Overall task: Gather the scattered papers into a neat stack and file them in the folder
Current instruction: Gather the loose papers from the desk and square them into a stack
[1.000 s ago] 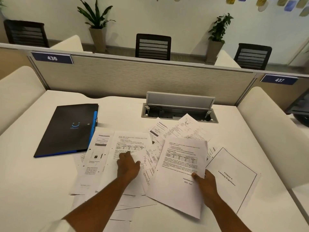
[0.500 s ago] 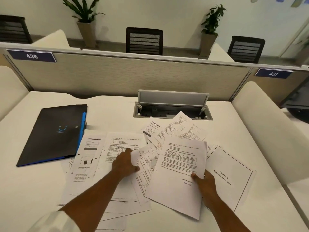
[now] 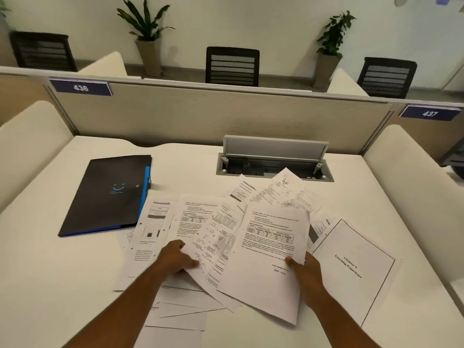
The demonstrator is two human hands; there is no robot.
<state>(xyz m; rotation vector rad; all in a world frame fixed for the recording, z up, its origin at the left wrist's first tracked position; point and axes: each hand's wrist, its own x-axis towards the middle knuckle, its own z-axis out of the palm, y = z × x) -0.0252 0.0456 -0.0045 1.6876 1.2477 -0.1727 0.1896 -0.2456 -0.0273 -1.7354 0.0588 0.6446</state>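
Dim, warm, even light; soft shadows; wide-angle bending at edges.

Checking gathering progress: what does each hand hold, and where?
The right hand pinches the table-printed sheet at its lower right edge. The left hand grips the diagram sheet by its left edge.

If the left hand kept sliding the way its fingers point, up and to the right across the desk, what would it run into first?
Probably the diagram sheet that the left hand already grips at its edge, then the table sheet held by the right hand. Overlap order is hard to judge.
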